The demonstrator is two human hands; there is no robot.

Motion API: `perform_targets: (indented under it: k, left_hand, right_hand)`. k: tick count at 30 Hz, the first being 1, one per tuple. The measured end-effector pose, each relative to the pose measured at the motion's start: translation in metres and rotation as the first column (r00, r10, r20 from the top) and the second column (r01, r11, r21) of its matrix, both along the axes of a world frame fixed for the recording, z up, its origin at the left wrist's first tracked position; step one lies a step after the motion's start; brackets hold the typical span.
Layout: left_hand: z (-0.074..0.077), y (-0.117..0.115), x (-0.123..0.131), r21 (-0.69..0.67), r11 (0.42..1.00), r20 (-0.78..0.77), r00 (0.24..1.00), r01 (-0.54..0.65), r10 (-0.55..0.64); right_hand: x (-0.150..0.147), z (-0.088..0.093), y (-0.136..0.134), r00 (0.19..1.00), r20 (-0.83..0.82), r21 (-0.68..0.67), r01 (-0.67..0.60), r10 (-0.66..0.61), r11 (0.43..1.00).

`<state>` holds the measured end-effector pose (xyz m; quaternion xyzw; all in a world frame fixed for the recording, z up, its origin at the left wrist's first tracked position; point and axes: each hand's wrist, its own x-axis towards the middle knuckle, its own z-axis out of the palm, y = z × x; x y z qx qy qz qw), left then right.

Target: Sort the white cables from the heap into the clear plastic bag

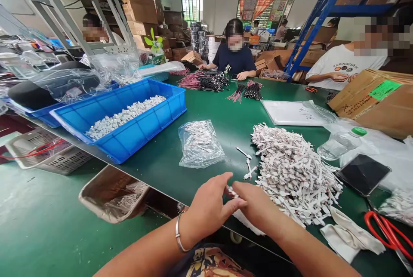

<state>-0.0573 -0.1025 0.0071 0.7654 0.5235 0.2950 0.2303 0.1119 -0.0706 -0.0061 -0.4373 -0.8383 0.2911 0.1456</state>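
A few short white cables [231,192] with small plugs are held between my two hands at the front edge of the green table. My left hand [208,206], with a silver bangle at the wrist, curls around their left side, its thumb touching the other hand. My right hand [258,206] closes over them from the right, and its fingertips are mostly hidden. Just beyond my right hand rises a large heap of similar white cables [290,169]. Several loose cables [249,169] lie left of the heap. Farther left is a clear plastic bag [201,143] with more cables inside.
A blue bin [142,120] of small white parts stands at left. Right of the heap are a bottle [342,143], a dark phone-like slab [364,173], red-handled scissors [383,227] and a carton [374,100]. Co-workers [234,53] sit across the green table [222,109].
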Motion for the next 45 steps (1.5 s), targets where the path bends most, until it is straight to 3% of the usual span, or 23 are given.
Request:
perform_targets:
  k: [3,8,12,14,18,21,23,26,30,33,36,38,41,45]
  left_hand:
    - [-0.009,0.001,-0.004,-0.009,1.000,-0.117,0.993,-0.010,0.009]
    - [-0.017,0.003,-0.013,0.123,0.989,-0.118,0.991,0.082,-0.067]
    - [-0.011,0.004,-0.023,0.026,0.989,-0.045,0.989,0.146,-0.144]
    - [-0.008,0.005,-0.028,-0.059,0.991,0.026,0.993,0.119,-0.118]
    - [-0.005,0.003,-0.034,-0.124,0.992,0.086,0.996,-0.023,0.034]
    - [-0.003,-0.002,-0.036,-0.090,0.993,0.084,0.993,-0.075,0.082]
    - [-0.001,-0.005,-0.042,-0.052,0.998,0.054,0.997,-0.045,0.048]
    - [-0.002,-0.003,-0.060,0.106,0.990,0.002,0.996,-0.089,0.089]
    - [-0.014,0.019,-0.086,0.351,0.873,-0.116,0.910,-0.338,0.399]
    - [-0.028,0.039,-0.096,0.373,0.836,-0.229,0.833,-0.402,0.503]
    - [-0.040,0.051,-0.098,0.340,0.828,-0.139,0.847,-0.446,0.514]
    - [-0.043,0.054,-0.099,0.333,0.816,-0.065,0.851,-0.473,0.521]
    - [-0.044,0.053,-0.099,0.332,0.804,-0.011,0.850,-0.493,0.526]
    - [-0.044,0.051,-0.096,0.308,0.817,0.041,0.864,-0.488,0.501]
  right_hand:
    - [-0.016,0.008,0.001,0.999,0.028,-0.077,-0.017,0.020,0.997]
    - [-0.032,0.012,0.005,0.970,-0.239,-0.245,-0.102,0.042,0.964]
    - [-0.040,0.009,0.006,0.930,-0.363,-0.341,-0.195,0.062,0.919]
    - [-0.043,0.008,0.004,0.945,-0.324,-0.342,-0.161,0.044,0.926]
    - [-0.048,0.009,0.000,0.991,-0.134,-0.117,-0.042,0.026,0.992]
    - [-0.052,0.010,-0.001,0.994,-0.061,0.084,-0.087,0.092,0.993]
    - [-0.054,0.010,0.001,0.990,0.019,0.154,-0.138,0.136,0.978]
    - [-0.054,0.009,0.010,0.971,0.160,0.221,-0.210,0.177,0.952]
    - [-0.063,0.007,0.032,0.964,0.155,0.351,-0.259,0.217,0.900]
    - [-0.082,0.003,0.050,0.957,0.180,0.375,-0.279,0.226,0.884]
    - [-0.104,-0.006,0.064,0.947,0.251,0.342,-0.279,0.199,0.897]
    - [-0.116,-0.012,0.071,0.945,0.308,0.324,-0.217,0.114,0.921]
    - [-0.130,-0.020,0.081,0.924,0.379,0.312,-0.078,-0.049,0.947]
    - [-0.147,-0.022,0.096,0.904,0.411,0.325,-0.029,-0.113,0.945]
